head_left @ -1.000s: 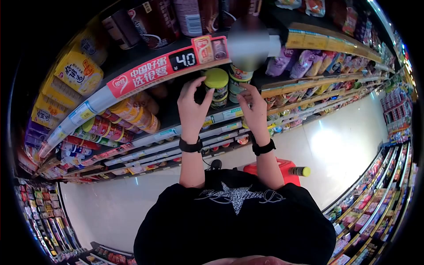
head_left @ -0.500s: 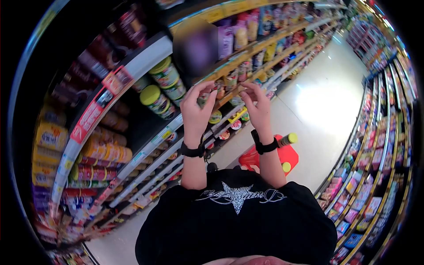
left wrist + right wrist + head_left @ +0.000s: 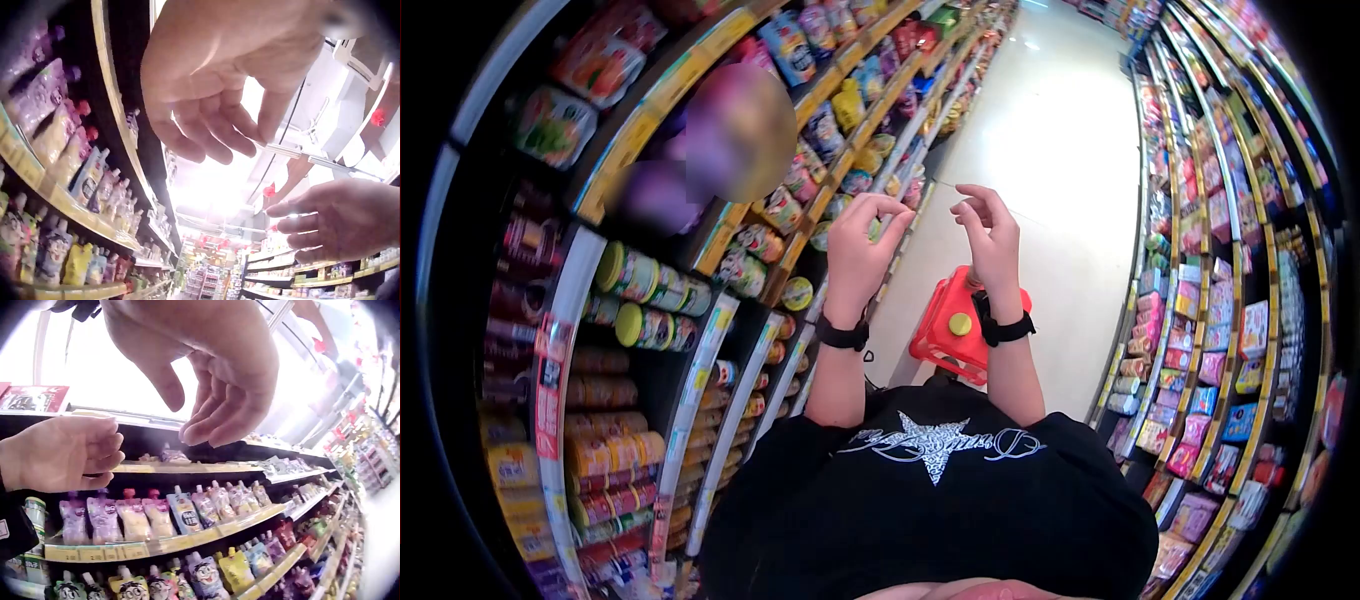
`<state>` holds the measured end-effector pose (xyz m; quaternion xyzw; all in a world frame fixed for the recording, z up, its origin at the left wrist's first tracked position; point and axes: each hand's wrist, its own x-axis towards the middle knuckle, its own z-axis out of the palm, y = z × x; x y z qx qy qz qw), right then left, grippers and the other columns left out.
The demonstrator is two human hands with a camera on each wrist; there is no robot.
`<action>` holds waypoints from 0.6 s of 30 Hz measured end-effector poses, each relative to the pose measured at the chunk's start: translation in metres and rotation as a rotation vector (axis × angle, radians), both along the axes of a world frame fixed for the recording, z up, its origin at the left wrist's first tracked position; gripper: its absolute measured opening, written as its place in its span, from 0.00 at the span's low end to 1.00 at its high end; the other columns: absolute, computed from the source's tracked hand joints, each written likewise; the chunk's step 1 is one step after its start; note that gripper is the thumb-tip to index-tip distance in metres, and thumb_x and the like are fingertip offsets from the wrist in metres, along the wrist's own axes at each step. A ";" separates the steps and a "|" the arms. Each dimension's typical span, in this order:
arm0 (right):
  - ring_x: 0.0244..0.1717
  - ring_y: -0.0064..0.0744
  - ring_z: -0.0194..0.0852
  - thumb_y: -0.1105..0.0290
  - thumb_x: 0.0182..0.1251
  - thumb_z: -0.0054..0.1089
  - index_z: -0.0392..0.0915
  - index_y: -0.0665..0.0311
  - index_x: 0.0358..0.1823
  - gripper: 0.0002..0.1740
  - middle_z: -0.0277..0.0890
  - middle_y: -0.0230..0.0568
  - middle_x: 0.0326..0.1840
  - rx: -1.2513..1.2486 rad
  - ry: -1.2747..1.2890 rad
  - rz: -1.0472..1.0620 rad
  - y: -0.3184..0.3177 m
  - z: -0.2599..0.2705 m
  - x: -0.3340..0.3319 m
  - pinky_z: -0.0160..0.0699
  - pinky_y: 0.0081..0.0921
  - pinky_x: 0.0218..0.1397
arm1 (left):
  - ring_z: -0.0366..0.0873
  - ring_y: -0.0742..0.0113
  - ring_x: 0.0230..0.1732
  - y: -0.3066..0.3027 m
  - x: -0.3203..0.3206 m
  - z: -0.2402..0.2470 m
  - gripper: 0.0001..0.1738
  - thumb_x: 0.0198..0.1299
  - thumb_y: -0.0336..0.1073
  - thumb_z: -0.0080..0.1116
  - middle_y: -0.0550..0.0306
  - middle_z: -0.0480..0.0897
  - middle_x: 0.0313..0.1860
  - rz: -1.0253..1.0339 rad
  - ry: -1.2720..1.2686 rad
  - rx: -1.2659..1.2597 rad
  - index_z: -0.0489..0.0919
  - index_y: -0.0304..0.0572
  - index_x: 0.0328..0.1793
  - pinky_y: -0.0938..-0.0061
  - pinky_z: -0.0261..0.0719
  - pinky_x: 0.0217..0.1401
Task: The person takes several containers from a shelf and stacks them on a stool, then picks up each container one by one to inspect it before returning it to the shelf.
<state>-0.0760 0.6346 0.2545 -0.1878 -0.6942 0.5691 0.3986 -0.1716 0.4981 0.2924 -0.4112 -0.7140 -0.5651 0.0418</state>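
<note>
My left hand (image 3: 862, 250) is raised in front of my chest with its fingers loosely bent and nothing held. At about the same height, my right hand (image 3: 992, 245) is also unoccupied, its fingers relaxed. A gap separates the two hands; both wrist views show bare palms and fingers. Below and just beside the right wrist, a red shopping basket (image 3: 938, 312) appears low over the aisle, with a yellow-lidded can (image 3: 960, 324) seen from above. Stacked cans with yellow-green lids (image 3: 643, 275) stand on the shelf to the left.
Shelving with yellow price strips (image 3: 662, 108) runs along the left, carrying spouted pouches (image 3: 132, 515) and other packets. A second long shelf (image 3: 1200, 330) lines the right. Between them stretches a pale, shiny floor (image 3: 1050, 150).
My view has turned right, away from the shelf of yellow-lidded cans toward the aisle. Both hands have left the cans they were beside and carry nothing. The red basket shows more fully.
</note>
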 end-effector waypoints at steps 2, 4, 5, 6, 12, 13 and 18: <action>0.35 0.23 0.77 0.75 0.63 0.53 0.75 0.68 0.48 0.12 0.79 0.38 0.32 -0.026 -0.018 -0.052 0.018 -0.009 0.014 0.75 0.20 0.41 | 0.77 0.59 0.35 0.022 0.005 -0.011 0.08 0.50 0.32 0.64 0.54 0.79 0.30 -0.048 0.000 -0.058 0.77 0.36 0.30 0.72 0.72 0.40; 0.35 0.23 0.77 0.75 0.63 0.53 0.75 0.68 0.48 0.12 0.78 0.38 0.32 -0.052 -0.034 -0.100 0.035 -0.020 0.029 0.75 0.20 0.41 | 0.76 0.58 0.34 0.045 0.009 -0.026 0.12 0.49 0.36 0.66 0.54 0.78 0.29 -0.084 -0.022 -0.111 0.76 0.36 0.28 0.71 0.71 0.38; 0.35 0.23 0.77 0.75 0.63 0.53 0.75 0.68 0.48 0.12 0.78 0.38 0.32 -0.066 -0.044 -0.122 0.043 -0.026 0.036 0.75 0.20 0.41 | 0.76 0.58 0.34 0.056 0.010 -0.034 0.12 0.49 0.36 0.66 0.54 0.78 0.29 -0.097 -0.033 -0.135 0.76 0.36 0.28 0.71 0.71 0.38; 0.36 0.23 0.77 0.75 0.64 0.52 0.75 0.68 0.48 0.12 0.78 0.38 0.33 -0.076 -0.052 -0.144 0.051 -0.032 0.042 0.75 0.20 0.41 | 0.76 0.58 0.34 0.067 0.012 -0.043 0.12 0.49 0.37 0.66 0.54 0.77 0.29 -0.110 -0.046 -0.162 0.76 0.36 0.28 0.70 0.70 0.38; 0.37 0.23 0.77 0.74 0.64 0.52 0.74 0.68 0.48 0.12 0.78 0.37 0.33 -0.276 -0.223 -0.273 0.094 -0.099 0.075 0.75 0.21 0.42 | 0.78 0.70 0.40 0.119 0.018 -0.125 0.11 0.57 0.37 0.61 0.57 0.80 0.35 -0.150 -0.287 -0.298 0.78 0.36 0.38 0.75 0.74 0.45; 0.36 0.23 0.76 0.74 0.64 0.52 0.74 0.68 0.48 0.12 0.77 0.37 0.33 -0.301 -0.249 -0.289 0.099 -0.115 0.079 0.75 0.20 0.42 | 0.78 0.69 0.41 0.124 0.018 -0.141 0.11 0.57 0.37 0.61 0.57 0.80 0.36 -0.164 -0.317 -0.322 0.78 0.36 0.40 0.75 0.74 0.46; 0.38 0.24 0.74 0.71 0.64 0.53 0.71 0.68 0.53 0.17 0.76 0.39 0.39 -0.455 -0.389 -0.308 0.122 -0.226 0.091 0.73 0.19 0.40 | 0.77 0.64 0.50 0.141 0.007 -0.241 0.17 0.59 0.38 0.58 0.51 0.80 0.46 -0.217 -0.451 -0.508 0.77 0.36 0.51 0.73 0.74 0.52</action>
